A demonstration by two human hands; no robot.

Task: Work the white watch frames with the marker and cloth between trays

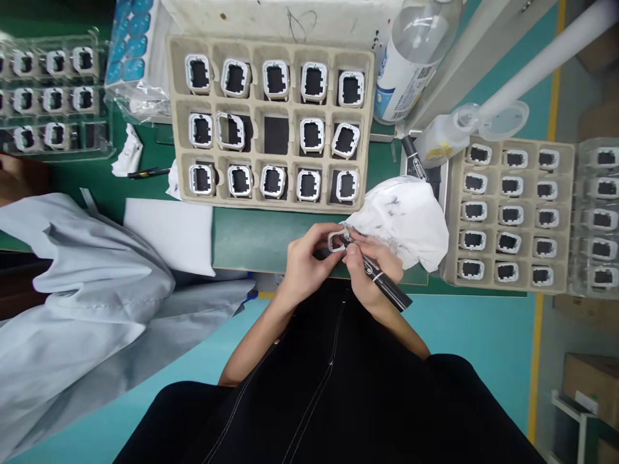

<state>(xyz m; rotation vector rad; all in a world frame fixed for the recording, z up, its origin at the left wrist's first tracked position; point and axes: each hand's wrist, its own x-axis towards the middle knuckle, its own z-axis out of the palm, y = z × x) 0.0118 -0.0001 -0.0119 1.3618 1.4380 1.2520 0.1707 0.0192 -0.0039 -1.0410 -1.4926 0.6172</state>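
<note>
Near the table's front edge, my left hand (312,258) pinches a small white square frame with rounded corners (335,241). My right hand (372,264) is closed round a black marker pen (387,287), its tip end against the frame and its back end pointing down to the right. Fingers partly hide both the frame and the pen tip. Just behind my hands stands a beige compartment tray (271,207) holding similar white frames; one compartment in its middle row has none. A crumpled, ink-stained white cloth (406,216) lies beside my right hand.
At right are another beige tray (523,216), a squeeze bottle (442,138) and a second black marker (414,160). A large clear bottle (411,61) stands behind. A clear tray (104,145), white pad (174,232) and co-worker's grey sleeve (87,258) are at left.
</note>
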